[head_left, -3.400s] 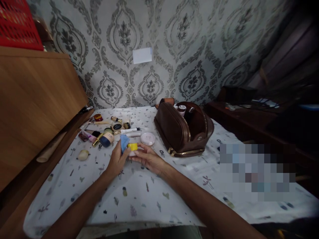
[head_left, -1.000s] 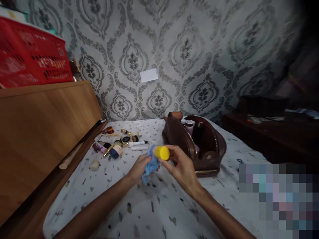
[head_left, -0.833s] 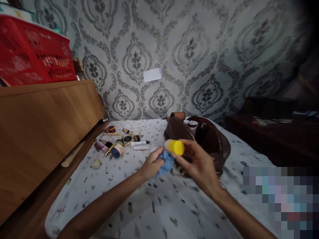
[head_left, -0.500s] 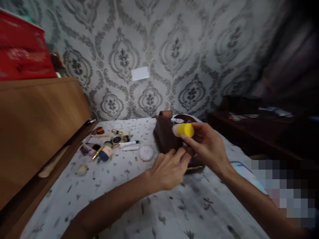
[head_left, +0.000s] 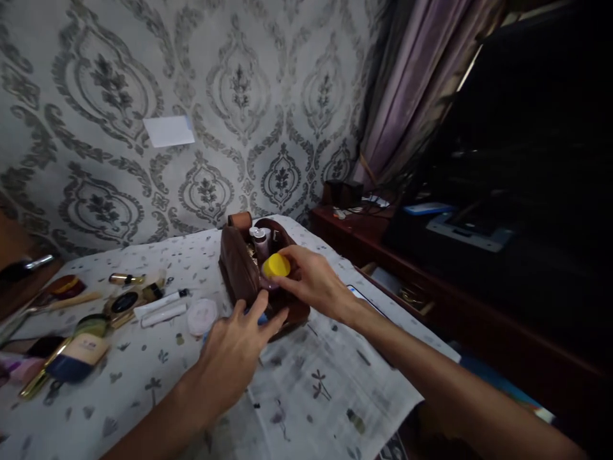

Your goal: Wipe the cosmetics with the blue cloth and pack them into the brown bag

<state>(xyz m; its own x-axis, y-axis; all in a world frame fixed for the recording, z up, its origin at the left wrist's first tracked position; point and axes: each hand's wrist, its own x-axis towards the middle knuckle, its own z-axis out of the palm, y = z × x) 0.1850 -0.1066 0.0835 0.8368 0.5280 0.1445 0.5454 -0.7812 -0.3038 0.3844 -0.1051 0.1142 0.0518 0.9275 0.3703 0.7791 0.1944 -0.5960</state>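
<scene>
A brown toiletry bag (head_left: 239, 271) stands open on the cloth, with small white-capped bottles (head_left: 260, 236) upright inside. My right hand (head_left: 313, 278) grips a small container with a yellow cap (head_left: 276, 265) between thumb and fingers, at the bag's opening. The container's lower part is mostly hidden. My left hand (head_left: 234, 351) rests against the bag's near side, its fingers spread. A bit of something blue shows by those fingertips; its kind is not clear.
Left of the bag lie a round pink-white compact (head_left: 202, 317), white tubes (head_left: 163, 306), a navy-and-beige bottle (head_left: 78, 356) and other cosmetics on the patterned cloth (head_left: 138, 402). A phone (head_left: 366, 299) is partly behind my right forearm. A dark red desk (head_left: 354, 233) stands to the right.
The view has turned to the right. My right hand has lowered the yellow-capped container into the bag's opening. My left hand's fingers have spread at the bag's near side.
</scene>
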